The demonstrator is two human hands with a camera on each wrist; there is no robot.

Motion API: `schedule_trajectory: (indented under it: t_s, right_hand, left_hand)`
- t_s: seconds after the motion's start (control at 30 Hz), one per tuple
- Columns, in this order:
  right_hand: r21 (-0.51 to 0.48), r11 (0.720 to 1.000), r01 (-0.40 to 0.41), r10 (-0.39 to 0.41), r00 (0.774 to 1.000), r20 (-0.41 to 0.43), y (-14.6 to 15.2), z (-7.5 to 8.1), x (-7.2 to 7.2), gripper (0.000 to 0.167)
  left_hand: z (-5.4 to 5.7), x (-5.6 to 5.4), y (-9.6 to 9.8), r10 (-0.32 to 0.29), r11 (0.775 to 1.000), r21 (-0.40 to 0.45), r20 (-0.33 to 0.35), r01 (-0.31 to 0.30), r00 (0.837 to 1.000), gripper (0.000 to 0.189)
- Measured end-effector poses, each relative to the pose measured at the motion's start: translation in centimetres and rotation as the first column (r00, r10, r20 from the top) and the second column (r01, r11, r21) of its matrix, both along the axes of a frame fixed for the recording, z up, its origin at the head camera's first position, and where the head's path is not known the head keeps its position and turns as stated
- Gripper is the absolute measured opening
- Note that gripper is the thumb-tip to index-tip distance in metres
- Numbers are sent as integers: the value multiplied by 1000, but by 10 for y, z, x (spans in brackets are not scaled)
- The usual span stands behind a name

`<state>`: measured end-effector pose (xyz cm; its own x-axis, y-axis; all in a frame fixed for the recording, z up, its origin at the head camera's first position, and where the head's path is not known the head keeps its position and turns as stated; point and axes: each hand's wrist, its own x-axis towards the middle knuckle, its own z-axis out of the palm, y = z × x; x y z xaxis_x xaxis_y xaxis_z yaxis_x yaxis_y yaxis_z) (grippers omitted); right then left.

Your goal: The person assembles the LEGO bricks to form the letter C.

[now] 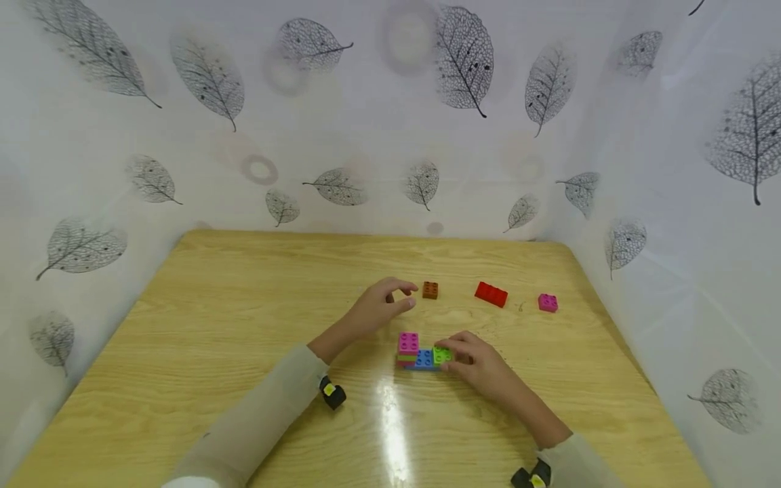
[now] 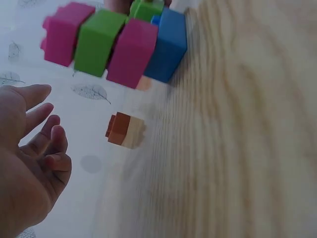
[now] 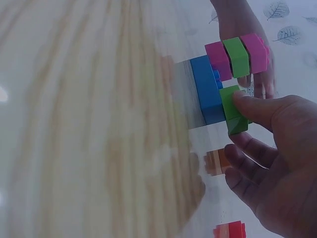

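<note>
A long blue brick [image 1: 423, 359] lies on the wooden table. On its left end rises a small tower of pink, green and pink bricks [image 2: 93, 40]. A bright green brick [image 3: 233, 108] sits on the blue brick's right end, and my right hand [image 1: 482, 362] pinches it between thumb and forefinger. Beyond the tower my left hand [image 1: 381, 308] hovers with loosely bent fingers, holding nothing. Its fingertips point at a brown brick [image 1: 430, 290], a short gap away.
To the right of the brown brick lie a red brick [image 1: 491, 294] and a lone pink brick [image 1: 548, 302]. A leaf-patterned white sheet [image 1: 378, 135] surrounds the table's back and sides. Each sleeve has a small black strap device [image 1: 332, 393] near the wrist.
</note>
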<state>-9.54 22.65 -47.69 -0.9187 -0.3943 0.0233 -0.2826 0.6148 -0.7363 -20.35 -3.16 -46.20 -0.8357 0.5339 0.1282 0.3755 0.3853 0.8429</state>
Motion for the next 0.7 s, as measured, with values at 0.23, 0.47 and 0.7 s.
schedule_trajectory:
  t_s: [0.23,0.47,0.7]
  right_hand:
    - [7,1000,-2,2,1000,0,1,0,0,40]
    - [14,1000,-7,7,1000,-1,1,1,0,39]
    - [8,1000,-11,11,1000,5,1,3,0,40]
  left_hand:
    - [-12,-30,21,19,998,-55,4,-19,1000,39]
    - [-26,-48,35,9,996,-90,27,-6,1000,46]
    - [-30,-57,47,-3,992,-126,38,8,999,48]
